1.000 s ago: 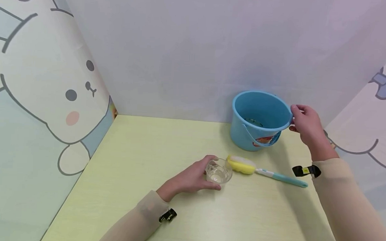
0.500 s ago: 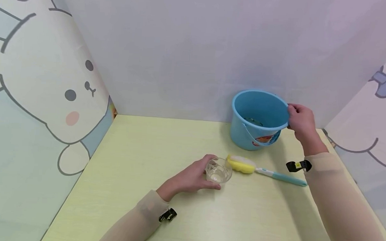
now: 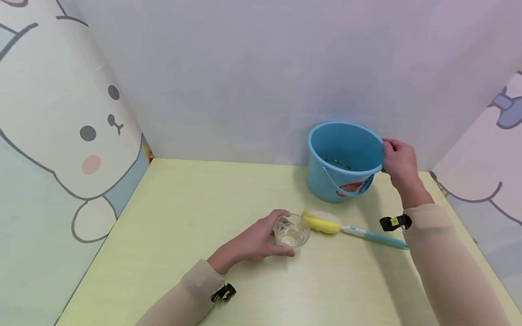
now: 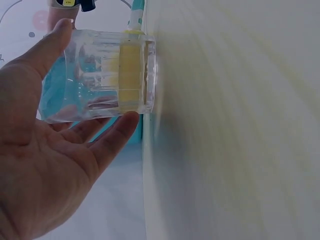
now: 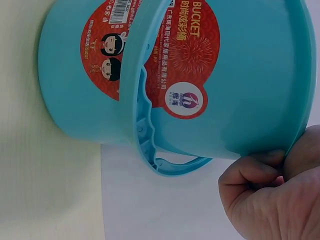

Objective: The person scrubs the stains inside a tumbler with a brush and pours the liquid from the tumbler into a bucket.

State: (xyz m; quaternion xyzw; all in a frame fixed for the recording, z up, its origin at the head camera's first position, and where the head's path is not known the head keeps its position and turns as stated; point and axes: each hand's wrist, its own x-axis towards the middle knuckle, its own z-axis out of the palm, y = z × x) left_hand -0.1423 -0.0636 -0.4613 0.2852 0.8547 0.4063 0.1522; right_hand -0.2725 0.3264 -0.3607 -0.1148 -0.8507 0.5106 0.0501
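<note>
My left hand (image 3: 258, 238) holds a clear glass (image 3: 291, 231) upright near the middle of the table. In the left wrist view, the thumb lies on one side of the glass (image 4: 100, 75) and the fingers on the other, with its base at the tabletop. Farther back on the right stands a light blue bucket (image 3: 323, 177). The right hand (image 3: 401, 163) pinches the bucket's right rim, thumb against curled fingers, as the right wrist view also shows. A bottle brush (image 3: 321, 221) with a yellow and white sponge head lies between glass and bucket.
The brush's teal handle (image 3: 385, 240) points right, below the right forearm. The bucket's carrying handle (image 5: 131, 90) hangs down over its red label. Something dark and small, not clear in kind, lies inside the bucket. A pale back wall (image 3: 229, 85) rises behind the table (image 3: 190, 199).
My right hand has moved left and closed more firmly on the bucket's rim. The left hand and glass stay in place; the whole head view has shifted slightly.
</note>
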